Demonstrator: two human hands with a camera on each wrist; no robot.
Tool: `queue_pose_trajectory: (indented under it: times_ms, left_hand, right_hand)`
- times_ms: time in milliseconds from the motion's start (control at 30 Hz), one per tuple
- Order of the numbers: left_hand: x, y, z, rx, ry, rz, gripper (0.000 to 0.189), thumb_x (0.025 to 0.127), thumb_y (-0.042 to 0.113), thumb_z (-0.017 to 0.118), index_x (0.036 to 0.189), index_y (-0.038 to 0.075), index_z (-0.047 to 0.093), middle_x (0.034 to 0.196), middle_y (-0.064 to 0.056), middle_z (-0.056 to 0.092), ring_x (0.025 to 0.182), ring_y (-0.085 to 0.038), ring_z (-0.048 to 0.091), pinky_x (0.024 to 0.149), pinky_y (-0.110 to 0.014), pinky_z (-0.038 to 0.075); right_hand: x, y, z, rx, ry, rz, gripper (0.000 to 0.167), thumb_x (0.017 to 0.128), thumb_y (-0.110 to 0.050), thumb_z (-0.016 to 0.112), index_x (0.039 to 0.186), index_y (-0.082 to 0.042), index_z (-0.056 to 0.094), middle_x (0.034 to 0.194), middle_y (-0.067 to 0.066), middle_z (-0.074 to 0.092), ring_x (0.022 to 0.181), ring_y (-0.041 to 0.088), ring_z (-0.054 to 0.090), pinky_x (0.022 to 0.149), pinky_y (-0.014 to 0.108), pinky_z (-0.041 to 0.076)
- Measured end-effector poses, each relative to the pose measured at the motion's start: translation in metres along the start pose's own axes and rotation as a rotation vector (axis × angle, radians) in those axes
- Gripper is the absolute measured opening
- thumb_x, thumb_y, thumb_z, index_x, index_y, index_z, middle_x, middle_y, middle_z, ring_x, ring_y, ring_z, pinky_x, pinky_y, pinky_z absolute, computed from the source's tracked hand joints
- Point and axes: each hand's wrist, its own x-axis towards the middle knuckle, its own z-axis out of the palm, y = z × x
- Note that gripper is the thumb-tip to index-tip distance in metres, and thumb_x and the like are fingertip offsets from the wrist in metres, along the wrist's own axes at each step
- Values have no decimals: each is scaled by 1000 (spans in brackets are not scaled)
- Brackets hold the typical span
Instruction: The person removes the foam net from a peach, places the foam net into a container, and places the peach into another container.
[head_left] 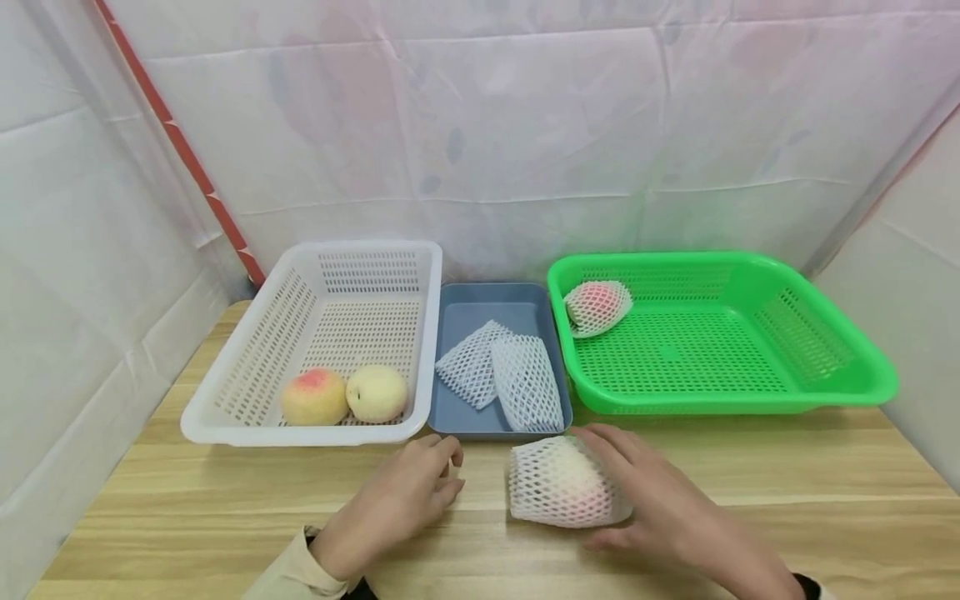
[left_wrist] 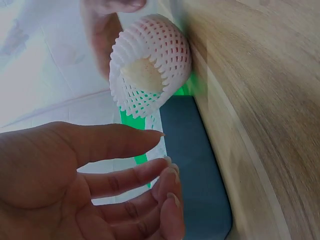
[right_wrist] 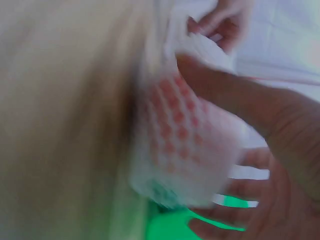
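A peach in a white foam net [head_left: 566, 485] lies on its side over the wooden table, in front of the grey tray. My right hand [head_left: 663, 492] holds it from the right, fingers over the far side and thumb on the near side. In the blurred right wrist view, the netted peach [right_wrist: 182, 125] sits between the thumb [right_wrist: 225, 92] and the spread fingers. My left hand [head_left: 397, 500] is left of it, apart from it, fingers loosely bent with nothing between them. The left wrist view shows bare peach flesh [left_wrist: 142, 75] at the net's open end.
Two bare peaches [head_left: 315, 397] sit in the white basket [head_left: 198, 421] at left. The grey tray [head_left: 487, 293] holds two flat foam nets [head_left: 527, 383]. A netted peach [head_left: 597, 307] lies in the green basket [head_left: 862, 375] at right. A pale curtain [head_left: 480, 150] hangs behind.
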Motion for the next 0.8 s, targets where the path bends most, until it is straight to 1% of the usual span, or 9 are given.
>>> queue_pose_trajectory:
  times_ms: [133, 200, 267, 367, 467, 567, 633, 667, 800]
  left_hand:
    - [2, 6, 2, -78, 5, 58, 11, 82, 6, 71, 89, 8, 62, 79, 3, 56, 71, -6, 52, 60, -19, 46]
    - [5, 10, 2, -160, 10, 100, 9, 84, 4, 69, 90, 8, 64, 82, 2, 60, 74, -4, 54, 64, -17, 48]
    - [8, 16, 0, -252, 42, 154, 10, 84, 1, 67, 93, 5, 65, 85, 0, 62, 76, -4, 56, 67, -15, 50]
    - [13, 25, -7, -349, 160, 231, 17, 82, -5, 65, 97, 3, 66, 89, -2, 63, 78, -4, 58, 69, -15, 51]
    - [16, 34, -15, -338, 335, 284, 26, 76, -5, 69, 101, 1, 67, 95, -4, 63, 79, -9, 57, 70, -19, 52]
    - [16, 39, -22, -284, 437, 297, 34, 70, -1, 76, 103, 2, 68, 101, -4, 64, 82, -12, 57, 71, -23, 51]
    - [15, 41, -26, -247, 450, 296, 39, 67, 0, 79, 104, 2, 69, 104, -6, 66, 88, -15, 59, 76, -27, 52]
    - [14, 41, -27, -223, 435, 287, 41, 65, 1, 80, 105, 3, 69, 106, -6, 67, 92, -16, 60, 80, -29, 53]
    - [14, 43, -30, -138, 326, 237, 51, 61, 7, 83, 110, 6, 68, 112, -5, 69, 100, -17, 59, 89, -32, 50]
  right_hand:
    - [3, -4, 13, -11, 89, -48, 96, 47, -27, 91, 132, -7, 52, 127, 10, 55, 107, 27, 60, 84, 45, 54]
    - [5, -8, 11, 0, 150, -69, 96, 41, -24, 89, 129, -8, 54, 126, 9, 55, 105, 24, 60, 81, 43, 55]
    - [9, -13, 5, 17, 212, -112, 96, 39, -24, 88, 128, -9, 54, 128, 9, 53, 107, 25, 58, 81, 45, 55]
    - [20, -21, -10, 53, 305, -218, 97, 40, -24, 87, 130, -9, 54, 130, 9, 52, 111, 27, 55, 80, 49, 55]
    - [31, -27, -21, 57, 345, -304, 98, 41, -25, 86, 131, -7, 53, 129, 9, 52, 113, 28, 54, 82, 50, 54]
    - [38, -30, -28, 48, 352, -324, 97, 42, -26, 86, 131, -6, 53, 128, 10, 53, 113, 26, 53, 85, 48, 53]
    - [40, -32, -31, 48, 354, -321, 97, 42, -26, 85, 131, -6, 53, 128, 11, 53, 114, 25, 52, 87, 43, 52]
    - [41, -33, -32, 55, 357, -320, 96, 42, -25, 85, 131, -6, 53, 128, 10, 52, 114, 25, 51, 89, 41, 52]
    - [45, -36, -34, 121, 352, -322, 95, 41, -21, 83, 131, -9, 53, 127, 8, 50, 116, 23, 45, 91, 32, 45]
